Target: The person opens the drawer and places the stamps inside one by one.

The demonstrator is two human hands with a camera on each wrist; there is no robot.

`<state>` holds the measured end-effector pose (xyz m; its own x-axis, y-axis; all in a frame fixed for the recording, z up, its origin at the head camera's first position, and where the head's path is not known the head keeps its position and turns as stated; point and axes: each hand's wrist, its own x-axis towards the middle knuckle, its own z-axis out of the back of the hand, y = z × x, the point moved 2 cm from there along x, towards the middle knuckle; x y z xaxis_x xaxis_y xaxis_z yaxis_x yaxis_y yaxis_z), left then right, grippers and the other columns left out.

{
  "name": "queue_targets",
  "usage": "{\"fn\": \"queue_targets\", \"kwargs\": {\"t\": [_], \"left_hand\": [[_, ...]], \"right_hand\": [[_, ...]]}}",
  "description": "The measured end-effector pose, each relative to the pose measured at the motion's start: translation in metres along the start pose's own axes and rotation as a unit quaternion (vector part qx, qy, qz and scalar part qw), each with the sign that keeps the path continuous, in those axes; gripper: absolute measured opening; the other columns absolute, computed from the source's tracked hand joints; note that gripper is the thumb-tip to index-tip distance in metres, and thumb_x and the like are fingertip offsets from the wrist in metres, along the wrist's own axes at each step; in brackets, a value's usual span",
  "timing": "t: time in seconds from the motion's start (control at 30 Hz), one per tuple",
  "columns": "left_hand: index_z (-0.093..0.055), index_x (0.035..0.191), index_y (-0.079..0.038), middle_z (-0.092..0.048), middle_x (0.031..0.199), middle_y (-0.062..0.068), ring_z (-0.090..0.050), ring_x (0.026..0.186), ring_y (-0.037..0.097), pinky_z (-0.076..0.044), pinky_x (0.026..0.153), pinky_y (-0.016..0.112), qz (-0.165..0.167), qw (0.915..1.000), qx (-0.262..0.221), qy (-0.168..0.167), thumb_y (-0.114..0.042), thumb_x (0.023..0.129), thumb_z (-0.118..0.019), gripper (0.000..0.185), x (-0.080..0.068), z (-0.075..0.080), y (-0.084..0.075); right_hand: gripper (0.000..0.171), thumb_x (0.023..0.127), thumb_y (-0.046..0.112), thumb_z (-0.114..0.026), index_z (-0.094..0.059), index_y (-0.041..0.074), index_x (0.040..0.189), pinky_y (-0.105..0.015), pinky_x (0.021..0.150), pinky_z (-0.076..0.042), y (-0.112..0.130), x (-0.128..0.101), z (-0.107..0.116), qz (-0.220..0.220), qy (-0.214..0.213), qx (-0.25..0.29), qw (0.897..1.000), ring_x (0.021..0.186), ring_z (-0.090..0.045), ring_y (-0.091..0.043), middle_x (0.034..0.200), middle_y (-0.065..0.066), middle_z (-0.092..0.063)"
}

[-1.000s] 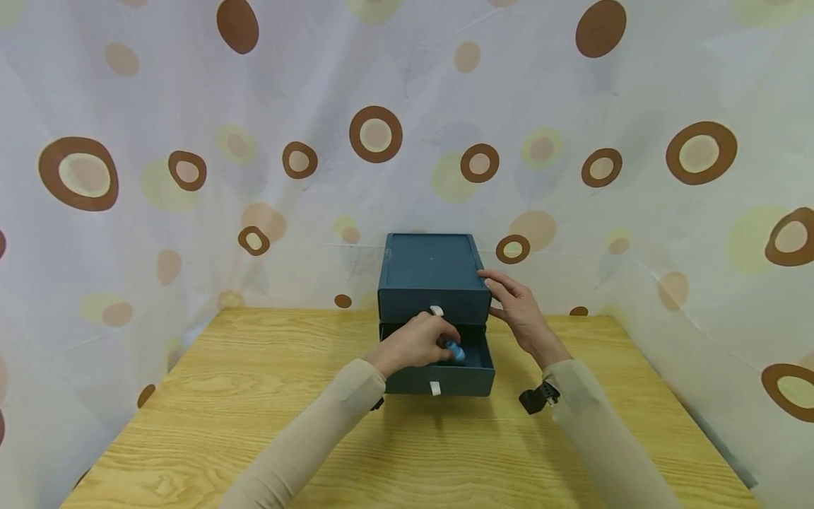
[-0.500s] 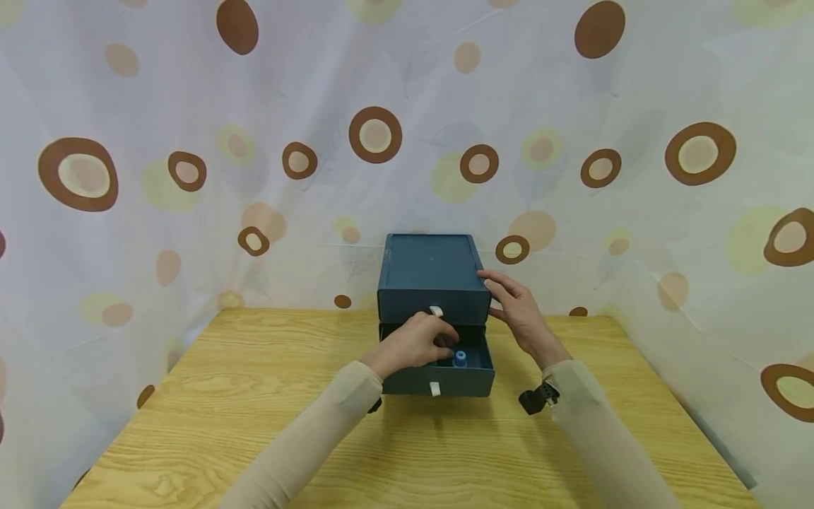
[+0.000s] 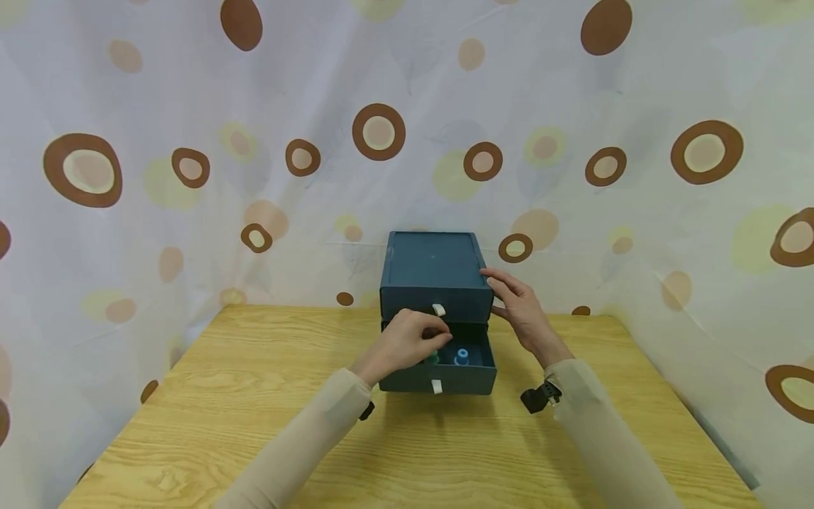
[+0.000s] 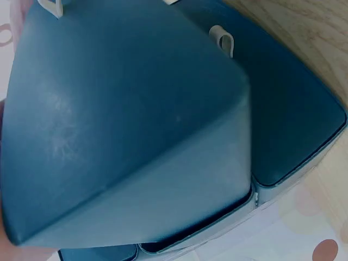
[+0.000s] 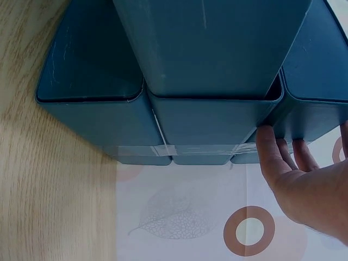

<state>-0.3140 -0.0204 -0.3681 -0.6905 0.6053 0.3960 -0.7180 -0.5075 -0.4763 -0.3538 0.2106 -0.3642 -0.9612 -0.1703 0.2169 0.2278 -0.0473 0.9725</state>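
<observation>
A dark blue drawer cabinet (image 3: 435,260) stands against the backdrop, its middle drawer (image 3: 467,382) pulled out. Inside that drawer, a small light-blue stepped cylinder (image 3: 462,357) with a hollow top stands upright. Left of it is a small green object (image 3: 433,358), mostly hidden by my left hand (image 3: 400,343). That hand hovers over the drawer's left part, fingers loosely bent, with nothing visible in them. My right hand (image 3: 526,318) rests against the cabinet's upper right side; in the right wrist view its fingers (image 5: 267,144) touch the side with little bend.
White pull tabs (image 3: 439,309) hang on the drawer fronts. The wooden table (image 3: 273,367) reaches forward from the spotted backdrop (image 3: 407,198). From below, the left wrist view shows the pulled-out drawer's underside and a shut lower drawer (image 4: 293,103).
My left hand has let go of the light-blue cylinder, which now stands upright in the drawer, and has shifted left. The green object has come into sight. My right hand stays put.
</observation>
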Motion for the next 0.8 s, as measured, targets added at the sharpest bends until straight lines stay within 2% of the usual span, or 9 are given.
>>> {"fn": "queue_targets", "kwargs": {"t": [0.17,0.3,0.53,0.8], "left_hand": [[-0.077,0.101,-0.011,-0.073,0.085,-0.004,-0.058,0.065,-0.001,-0.050,0.064,0.017,-0.003,0.9993,0.002,-0.037,-0.020,0.096,-0.065,0.016,-0.009,0.001,0.001],[-0.077,0.099,-0.014,-0.072,0.081,-0.005,-0.055,0.061,0.000,-0.048,0.061,0.017,-0.006,0.9985,0.000,-0.054,-0.021,0.096,-0.065,0.015,-0.015,0.002,0.002],[-0.077,0.099,-0.009,-0.069,0.073,-0.004,-0.052,0.057,0.000,-0.046,0.056,0.018,-0.032,0.9965,0.007,-0.076,-0.021,0.096,-0.065,0.017,-0.023,0.003,0.001],[-0.077,0.096,-0.010,-0.069,0.076,-0.006,-0.052,0.061,0.000,-0.047,0.058,0.016,-0.056,0.9914,0.023,-0.116,-0.020,0.094,-0.068,0.013,-0.033,0.003,-0.002]], "right_hand": [[0.055,0.103,0.041,-0.047,-0.043,0.008,0.147,-0.060,0.113,-0.029,0.000,-0.001,0.000,0.001,0.002,0.000,1.000,0.148,-0.024,-0.036,0.161,-0.011,-0.026],[0.055,0.103,0.041,-0.047,-0.043,0.007,0.147,-0.061,0.113,-0.028,0.000,0.000,0.000,0.003,0.004,0.000,1.000,0.148,-0.023,-0.036,0.161,-0.011,-0.026],[0.056,0.102,0.043,-0.048,-0.045,0.010,0.146,-0.059,0.113,-0.031,-0.004,0.001,0.001,0.004,-0.002,0.000,1.000,0.148,-0.025,-0.034,0.160,-0.010,-0.027],[0.058,0.101,0.045,-0.050,-0.045,0.010,0.146,-0.058,0.112,-0.033,-0.003,0.001,0.000,0.005,-0.002,0.000,1.000,0.147,-0.027,-0.034,0.160,-0.010,-0.028]]}}
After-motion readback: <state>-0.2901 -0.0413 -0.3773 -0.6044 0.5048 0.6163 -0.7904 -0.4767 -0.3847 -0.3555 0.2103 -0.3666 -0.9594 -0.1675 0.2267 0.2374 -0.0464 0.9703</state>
